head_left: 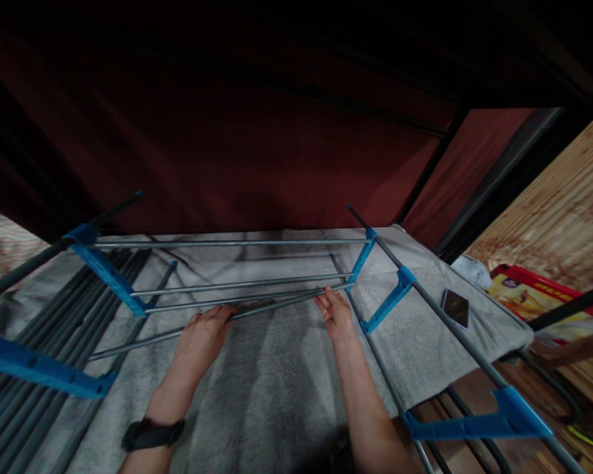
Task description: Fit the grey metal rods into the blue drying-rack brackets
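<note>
We hold one grey rod (pixel 277 306), which runs from eight o'clock to four o'clock over one grey cloth (pixel 277 382). At eight o'clock, our left hand (pixel 207 332) curls its fingers closed on it; at five o'clock, our right hand (pixel 335 313) pinches it lightly. Beyond are three crossing bars (pixel 227 243). We count five blue brackets (pixel 388 306); one phone (pixel 456 308) lies at four o'clock.

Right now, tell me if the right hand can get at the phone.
Probably, but not freely: the right hand is on a rod, and a side pole runs between that hand and the phone.
</note>
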`<state>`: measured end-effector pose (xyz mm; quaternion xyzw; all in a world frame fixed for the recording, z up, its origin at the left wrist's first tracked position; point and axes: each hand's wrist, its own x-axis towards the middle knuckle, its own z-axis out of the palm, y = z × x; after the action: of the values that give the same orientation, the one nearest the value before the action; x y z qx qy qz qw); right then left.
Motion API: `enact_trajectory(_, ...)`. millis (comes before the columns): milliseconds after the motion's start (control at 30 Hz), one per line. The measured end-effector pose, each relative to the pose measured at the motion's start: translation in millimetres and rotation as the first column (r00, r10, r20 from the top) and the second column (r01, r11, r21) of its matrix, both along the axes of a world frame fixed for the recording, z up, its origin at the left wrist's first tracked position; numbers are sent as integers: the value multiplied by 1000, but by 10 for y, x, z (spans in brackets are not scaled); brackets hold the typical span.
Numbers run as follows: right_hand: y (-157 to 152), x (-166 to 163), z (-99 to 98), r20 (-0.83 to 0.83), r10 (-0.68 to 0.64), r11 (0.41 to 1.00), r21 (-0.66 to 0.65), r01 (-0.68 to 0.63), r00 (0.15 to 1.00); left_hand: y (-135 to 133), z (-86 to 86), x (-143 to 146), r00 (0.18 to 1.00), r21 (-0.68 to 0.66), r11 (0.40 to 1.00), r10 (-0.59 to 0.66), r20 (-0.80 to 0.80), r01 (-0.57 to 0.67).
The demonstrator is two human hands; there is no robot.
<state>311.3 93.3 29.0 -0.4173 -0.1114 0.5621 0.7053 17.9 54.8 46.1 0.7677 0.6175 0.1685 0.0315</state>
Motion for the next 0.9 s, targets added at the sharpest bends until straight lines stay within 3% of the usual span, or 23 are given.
enact_trajectory(233, 21, 117, -9, -26, -61, 998, -35, 60, 998, -39, 17, -128, 981, 87, 985, 156, -119, -146)
enact_trajectory(400, 44, 214, -72, -33, -104, 994, -44, 103, 994, -66, 60, -249, 954, 123, 956, 280, -106, -267)
enact_trajectory(567, 70, 290, -136, -32, -136, 988, -73, 133, 990, -136, 8, -365, 892, 258, 860, 452, 17, -440)
enact_trajectory(700, 67, 322, -168, -27, -131, 989, -67, 129, 991, -187, -14, -392, 843, 335, 774, 492, 217, -537)
enact_trajectory(800, 63, 328, -182, -38, -125, 990, -66, 122, 991, -127, -24, -438, 737, 252, 712, 531, 417, -655)
enact_trajectory(900, 63, 325, -185, -44, -114, 992, -65, 111, 992, 16, -61, -526, 474, 46, 665, 480, 738, -745)
